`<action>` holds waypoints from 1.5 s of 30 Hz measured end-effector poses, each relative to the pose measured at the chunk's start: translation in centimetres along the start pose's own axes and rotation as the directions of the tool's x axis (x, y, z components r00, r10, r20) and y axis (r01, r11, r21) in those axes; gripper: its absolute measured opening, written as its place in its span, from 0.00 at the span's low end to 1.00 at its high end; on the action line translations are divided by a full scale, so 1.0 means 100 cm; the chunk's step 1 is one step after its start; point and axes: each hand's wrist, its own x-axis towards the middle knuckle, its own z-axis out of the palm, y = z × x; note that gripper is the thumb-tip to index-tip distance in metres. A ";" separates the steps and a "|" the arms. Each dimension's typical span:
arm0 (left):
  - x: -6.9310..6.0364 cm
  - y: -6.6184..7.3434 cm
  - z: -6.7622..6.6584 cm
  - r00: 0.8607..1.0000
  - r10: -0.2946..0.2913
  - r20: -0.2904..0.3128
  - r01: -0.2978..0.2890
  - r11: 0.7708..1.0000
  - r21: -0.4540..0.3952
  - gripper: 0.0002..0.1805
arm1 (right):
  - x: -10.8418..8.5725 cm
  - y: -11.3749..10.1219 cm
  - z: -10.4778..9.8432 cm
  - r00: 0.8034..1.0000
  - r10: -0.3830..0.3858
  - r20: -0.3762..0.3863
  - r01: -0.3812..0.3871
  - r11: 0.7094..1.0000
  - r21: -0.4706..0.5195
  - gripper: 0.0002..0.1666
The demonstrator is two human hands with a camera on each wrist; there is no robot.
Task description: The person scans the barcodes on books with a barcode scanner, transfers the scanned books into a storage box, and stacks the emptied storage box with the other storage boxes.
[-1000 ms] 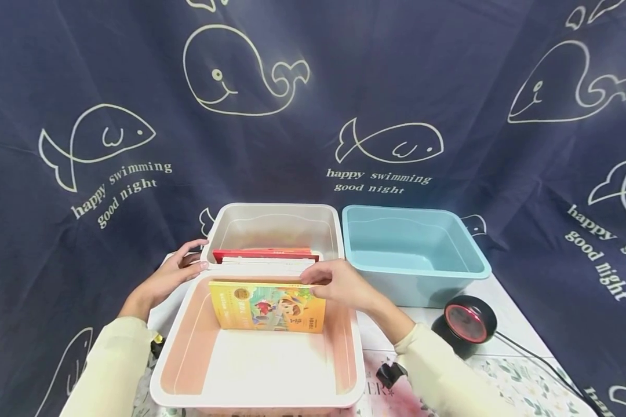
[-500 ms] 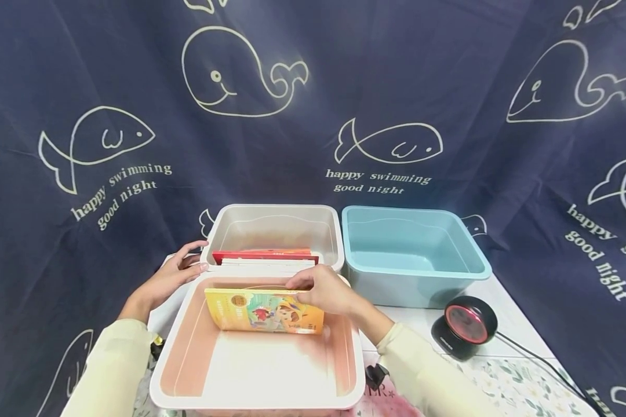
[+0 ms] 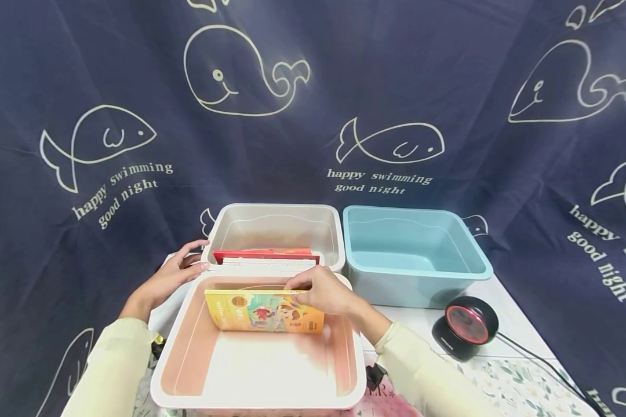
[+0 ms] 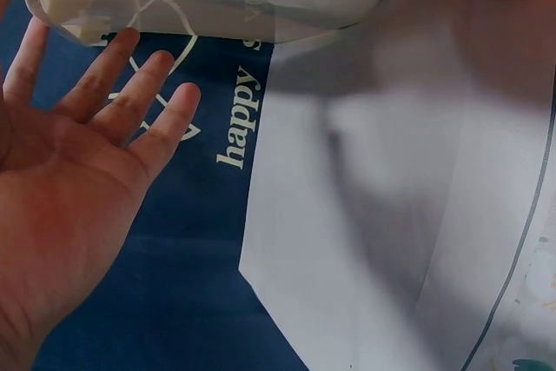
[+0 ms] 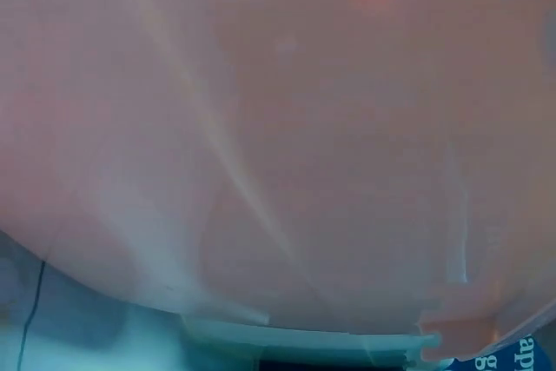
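A yellow picture book (image 3: 266, 311) stands on its long edge inside the pink bin (image 3: 177, 341), near its back wall, with its cover toward me. My right hand (image 3: 326, 292) pinches the book's top edge toward its right end. At the grey-white bin (image 3: 276, 209), my left hand (image 3: 169, 275) touches the front left corner of the rim. The left wrist view shows that hand (image 4: 78, 154) with fingers spread and nearly straight. A red book (image 3: 266, 253) and several white-edged books (image 3: 268, 264) stand in the grey-white bin. The right wrist view holds only the bin's blurred pink wall (image 5: 261, 128); no hand appears there.
A blue bin (image 3: 417, 270) stands to the right of the grey-white one. In front of it sits a round black device (image 3: 466, 324) with a red ring and a cable (image 3: 539, 359). Dark blue whale-print cloth (image 3: 313, 145) hangs behind.
Over the first half second, my right hand came down and slightly left, and the yellow book's top edge dropped toward me. Since then both have stayed still. My left hand has not moved.
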 end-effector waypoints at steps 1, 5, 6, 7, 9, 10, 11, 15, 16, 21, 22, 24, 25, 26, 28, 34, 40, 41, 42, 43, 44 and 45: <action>0.000 0.001 0.000 1.000 0.002 0.001 -0.002 1.000 -0.001 0.40 | -0.001 -0.001 0.000 1.000 0.002 -0.008 -0.002 1.000 0.003 0.12; 0.000 0.002 0.001 1.000 0.008 -0.002 -0.008 1.000 -0.010 0.39 | -0.004 -0.004 -0.002 1.000 0.011 -0.029 -0.011 0.999 0.031 0.11; 0.000 0.002 0.001 1.000 0.007 -0.003 -0.007 1.000 -0.014 0.39 | -0.005 -0.005 -0.002 0.999 0.016 -0.030 -0.015 0.999 0.043 0.11; -0.001 0.002 0.001 1.000 0.008 -0.002 -0.008 1.000 -0.013 0.39 | -0.007 -0.006 -0.003 0.999 0.020 -0.030 -0.018 0.998 0.053 0.11; -0.001 0.003 0.002 1.000 0.009 -0.002 -0.009 1.000 -0.013 0.40 | -0.008 -0.008 -0.005 0.999 0.022 -0.028 -0.020 0.997 0.069 0.12; -0.001 0.003 0.002 1.000 0.009 -0.002 -0.009 1.000 -0.012 0.40 | -0.009 -0.009 -0.006 0.999 0.021 -0.029 -0.018 0.997 0.075 0.12; -0.001 0.003 0.002 1.000 0.010 -0.003 -0.010 1.000 -0.013 0.39 | -0.010 -0.011 -0.007 0.999 0.020 -0.033 -0.017 0.997 0.077 0.13; -0.002 0.003 0.001 1.000 0.008 -0.002 -0.009 1.000 -0.019 0.39 | -0.012 -0.020 -0.016 0.998 0.000 -0.061 0.005 0.996 0.084 0.13; -0.002 0.003 0.001 1.000 0.011 0.001 -0.011 1.000 -0.022 0.39 | -0.013 -0.023 -0.019 0.997 -0.003 -0.074 0.009 0.997 0.080 0.13; -0.001 0.001 0.000 0.999 0.035 0.015 -0.035 0.999 -0.033 0.38 | -0.023 -0.042 -0.036 0.992 -0.032 -0.123 0.043 0.996 0.082 0.13; 0.000 0.000 0.000 0.999 0.043 0.020 -0.042 0.998 -0.042 0.38 | -0.025 -0.045 -0.039 0.990 -0.044 -0.133 0.055 0.995 0.080 0.12; 0.000 -0.001 0.000 0.998 0.051 0.025 -0.050 0.997 -0.055 0.37 | -0.030 -0.052 -0.048 0.988 -0.060 -0.145 0.073 0.993 0.091 0.12; 0.000 -0.001 0.000 0.998 0.051 0.026 -0.050 0.997 -0.058 0.37 | -0.032 -0.056 -0.052 0.986 -0.064 -0.156 0.079 0.993 0.092 0.12; 0.000 -0.001 -0.001 0.998 0.052 0.026 -0.050 0.997 -0.056 0.37 | -0.034 -0.060 -0.056 0.984 -0.068 -0.165 0.085 0.991 0.099 0.12; -0.001 -0.001 -0.002 0.998 0.049 0.026 -0.048 0.998 -0.045 0.37 | -0.038 -0.066 -0.065 0.981 -0.068 -0.184 0.089 0.990 0.111 0.13; -0.001 0.002 -0.002 0.999 0.022 0.030 -0.022 1.000 0.017 0.38 | -0.056 -0.082 -0.090 0.966 -0.035 -0.257 0.071 0.989 0.132 0.12; -0.002 0.002 -0.003 1.000 0.009 0.027 -0.010 1.000 0.023 0.39 | -0.082 -0.087 -0.113 0.934 0.039 -0.355 0.015 0.989 0.148 0.14; -0.002 0.002 -0.004 1.000 0.010 0.025 -0.011 1.000 0.025 0.39 | -0.087 -0.087 -0.118 0.927 0.048 -0.372 0.007 0.989 0.145 0.14; -0.002 0.002 -0.004 1.000 0.013 0.026 -0.013 1.000 0.026 0.39 | -0.092 -0.088 -0.122 0.920 0.054 -0.388 0.001 0.990 0.139 0.14; -0.002 0.002 -0.004 0.999 0.016 0.027 -0.017 1.000 0.026 0.39 | -0.097 -0.088 -0.126 0.913 0.056 -0.403 -0.001 0.991 0.134 0.14; -0.002 0.002 -0.004 0.999 0.019 0.032 -0.020 0.999 0.030 0.39 | -0.102 -0.088 -0.130 0.907 0.056 -0.417 -0.002 0.992 0.129 0.13; -0.002 0.002 -0.004 0.999 0.018 0.033 -0.019 0.999 0.035 0.39 | -0.107 -0.089 -0.134 0.901 0.056 -0.430 -0.003 0.992 0.124 0.13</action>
